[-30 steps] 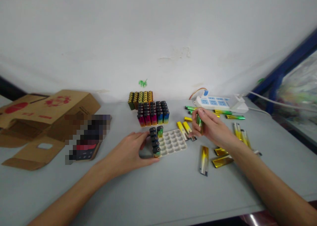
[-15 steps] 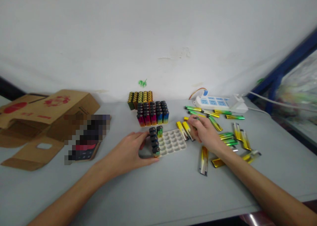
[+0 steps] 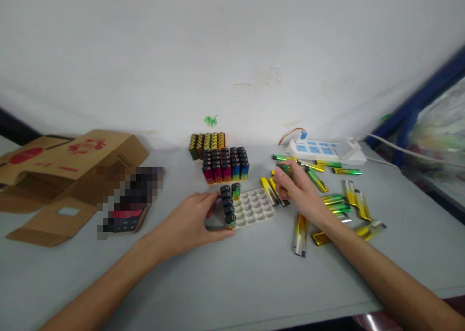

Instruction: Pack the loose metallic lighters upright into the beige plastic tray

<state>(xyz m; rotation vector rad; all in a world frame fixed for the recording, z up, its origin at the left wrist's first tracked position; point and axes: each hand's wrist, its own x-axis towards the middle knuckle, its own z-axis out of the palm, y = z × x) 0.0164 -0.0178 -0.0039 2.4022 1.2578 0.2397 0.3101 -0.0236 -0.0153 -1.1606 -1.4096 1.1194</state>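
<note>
A white tray (image 3: 256, 206) with round hollows lies on the table. Its left column holds several black-topped cylinders (image 3: 228, 206), and one green cylinder (image 3: 236, 191) stands beside them at the back. My left hand (image 3: 196, 222) braces the tray's left end, thumb at the front corner and fingers at the back. Right of the tray, my right hand (image 3: 295, 188) is closed around a small green item (image 3: 284, 168), mostly hidden by the fingers. Flat yellow wrappers (image 3: 269, 190) lie between this hand and the tray.
Behind the tray stand blocks of pink and blue cylinders (image 3: 225, 169) and gold-topped ones (image 3: 207, 141). Green and yellow wrappers (image 3: 316, 180) are scattered at right, near a power strip (image 3: 314, 149). At left are an open cardboard box (image 3: 105, 152) and a phone (image 3: 127, 219).
My right hand has turned slightly, and more of the green item shows between its fingers. My left hand keeps its place at the tray. The whole view has shifted a little.
</note>
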